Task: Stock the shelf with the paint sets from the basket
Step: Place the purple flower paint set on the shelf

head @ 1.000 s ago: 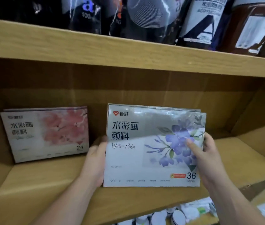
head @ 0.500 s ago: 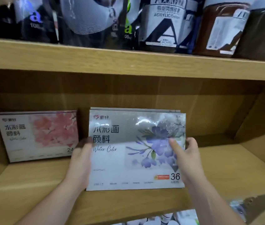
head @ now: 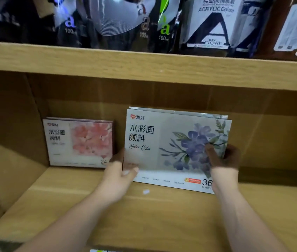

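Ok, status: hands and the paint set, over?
Left hand, right hand grip 36-colour set by its sides, upright on shelf. 24-colour set to its left, apart. Nothing in the way.

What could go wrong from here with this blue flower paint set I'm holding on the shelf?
The blue flower set seems to lean back on another set behind it, so its bottom edge might slide forward on the shelf. Your left hand sits in the gap beside the pink set; pulling out could nudge it.
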Demonstrator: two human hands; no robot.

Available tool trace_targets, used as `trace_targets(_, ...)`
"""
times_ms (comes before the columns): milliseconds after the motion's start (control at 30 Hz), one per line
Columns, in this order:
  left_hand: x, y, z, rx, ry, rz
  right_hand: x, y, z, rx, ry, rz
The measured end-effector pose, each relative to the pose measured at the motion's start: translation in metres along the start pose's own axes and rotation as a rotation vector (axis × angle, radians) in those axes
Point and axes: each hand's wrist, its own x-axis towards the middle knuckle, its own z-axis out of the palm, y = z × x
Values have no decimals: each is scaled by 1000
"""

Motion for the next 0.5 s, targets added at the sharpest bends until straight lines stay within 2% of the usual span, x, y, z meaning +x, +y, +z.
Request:
trace_targets(233,0,-22,11,38,20,-119,9,8,8,52,10,-26)
trace_targets(333,3,-26,12,21,70,-74,14,7,15,-17,-17,-42)
trace_targets(500,7,-28,10,-53,85,37,16,5,28,-41,50,-62)
